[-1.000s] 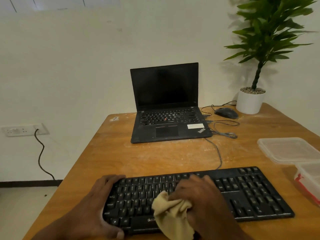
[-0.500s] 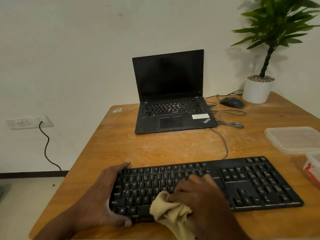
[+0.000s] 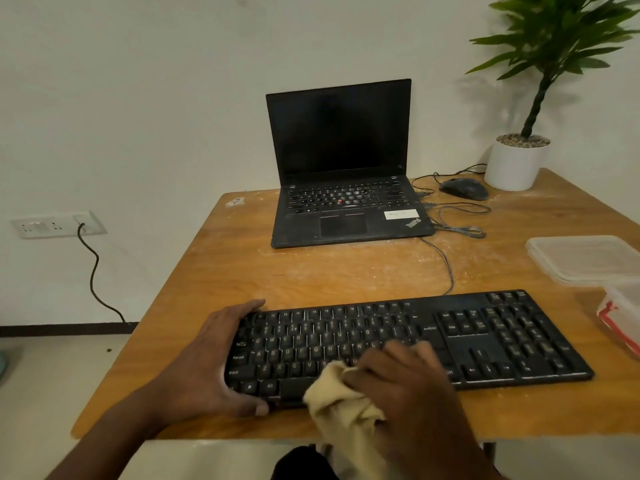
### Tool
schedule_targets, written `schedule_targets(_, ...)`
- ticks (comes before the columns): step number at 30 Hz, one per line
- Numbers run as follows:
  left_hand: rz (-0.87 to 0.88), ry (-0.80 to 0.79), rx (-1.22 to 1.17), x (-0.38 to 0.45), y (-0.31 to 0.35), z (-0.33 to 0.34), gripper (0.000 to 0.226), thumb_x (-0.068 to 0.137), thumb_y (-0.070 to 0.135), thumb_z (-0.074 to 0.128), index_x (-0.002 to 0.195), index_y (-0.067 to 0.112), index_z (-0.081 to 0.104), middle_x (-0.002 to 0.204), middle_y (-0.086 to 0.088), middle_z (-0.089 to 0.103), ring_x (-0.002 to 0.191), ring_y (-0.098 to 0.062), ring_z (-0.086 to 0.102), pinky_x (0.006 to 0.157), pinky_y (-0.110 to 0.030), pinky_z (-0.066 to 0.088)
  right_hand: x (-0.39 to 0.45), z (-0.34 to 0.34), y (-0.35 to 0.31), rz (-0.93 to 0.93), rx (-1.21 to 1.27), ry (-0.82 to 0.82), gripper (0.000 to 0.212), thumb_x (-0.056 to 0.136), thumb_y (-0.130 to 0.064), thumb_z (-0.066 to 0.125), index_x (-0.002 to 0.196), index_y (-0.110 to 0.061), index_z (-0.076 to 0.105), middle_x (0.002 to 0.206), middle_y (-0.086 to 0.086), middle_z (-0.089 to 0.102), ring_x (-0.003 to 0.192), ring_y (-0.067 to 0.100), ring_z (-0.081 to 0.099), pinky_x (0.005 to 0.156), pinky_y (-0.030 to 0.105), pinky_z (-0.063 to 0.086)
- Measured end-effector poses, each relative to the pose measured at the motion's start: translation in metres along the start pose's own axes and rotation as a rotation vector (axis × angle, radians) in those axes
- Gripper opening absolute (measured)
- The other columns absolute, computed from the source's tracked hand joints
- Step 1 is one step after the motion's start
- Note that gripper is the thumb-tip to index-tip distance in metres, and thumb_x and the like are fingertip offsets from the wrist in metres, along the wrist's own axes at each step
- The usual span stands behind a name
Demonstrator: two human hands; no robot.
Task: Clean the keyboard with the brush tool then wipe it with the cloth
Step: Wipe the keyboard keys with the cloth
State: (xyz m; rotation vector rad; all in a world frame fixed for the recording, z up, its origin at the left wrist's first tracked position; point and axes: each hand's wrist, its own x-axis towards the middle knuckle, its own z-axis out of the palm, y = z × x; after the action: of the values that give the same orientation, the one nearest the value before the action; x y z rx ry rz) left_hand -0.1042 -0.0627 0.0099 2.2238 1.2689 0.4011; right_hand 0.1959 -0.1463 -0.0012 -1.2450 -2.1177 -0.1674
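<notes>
Left hand (image 3: 211, 362) clamps the keyboard (image 3: 408, 344) at its 9 o'clock end, thumb hooked over the near edge and fingers curled along the far corner, most likely to keep the board from sliding under the wiping. Right hand (image 3: 405, 386) presses a bunched tan cloth (image 3: 337, 396) onto the bottom key rows near 6 o'clock, fingers closed around it; no brush tool shows, so the wiping stage seems underway. At 12 o'clock on the table (image 3: 346, 271) sits an open laptop (image 3: 346, 174). Towards 3 o'clock lies a clear container lid (image 3: 585, 258), with a red-trimmed tub (image 3: 623, 317) just beside it; its contents cannot be told.
</notes>
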Motion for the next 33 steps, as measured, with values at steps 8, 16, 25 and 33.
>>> schedule_targets(8,0.015,-0.002,0.001,-0.001,0.0,0.0,0.136,0.048,0.081,0.09,0.156,0.062,0.008,0.141,0.05,0.022,0.138,0.016,0.028,0.102,-0.019,0.039,-0.006,-0.013,-0.003,0.171,-0.02,-0.005,0.038,0.067,-0.028,0.047,0.092,-0.023,0.075,0.085,-0.012,0.059,0.078,0.012,0.045,0.067,0.031,0.022)
schedule_targets(16,0.007,0.003,0.002,-0.001,-0.002,0.0,0.136,0.053,0.067,0.098,0.157,0.061,0.01,0.141,0.05,0.022,0.138,0.016,0.027,0.104,-0.021,0.038,-0.004,-0.005,0.001,0.089,0.011,-0.084,0.047,0.062,-0.012,0.076,0.106,-0.028,0.072,0.094,-0.016,0.062,0.082,0.012,0.05,0.07,0.031,0.023)
schedule_targets(25,0.01,0.0,0.013,0.0,-0.001,0.001,0.136,0.048,0.079,0.09,0.157,0.059,0.011,0.14,0.051,0.021,0.136,0.016,0.026,0.104,-0.021,0.037,-0.001,-0.001,-0.011,0.131,0.033,-0.041,0.037,0.066,-0.015,0.073,0.102,-0.024,0.074,0.091,-0.014,0.063,0.08,0.012,0.05,0.07,0.032,0.027)
schedule_targets(33,-0.002,0.0,-0.001,0.0,-0.002,0.0,0.135,0.047,0.079,0.091,0.156,0.062,0.011,0.14,0.051,0.021,0.137,0.017,0.026,0.107,-0.027,0.038,-0.03,-0.041,0.035,0.237,-0.073,-0.092,0.049,0.06,-0.017,0.048,0.099,-0.024,0.078,0.093,-0.015,0.066,0.081,0.013,0.05,0.068,0.034,0.024)
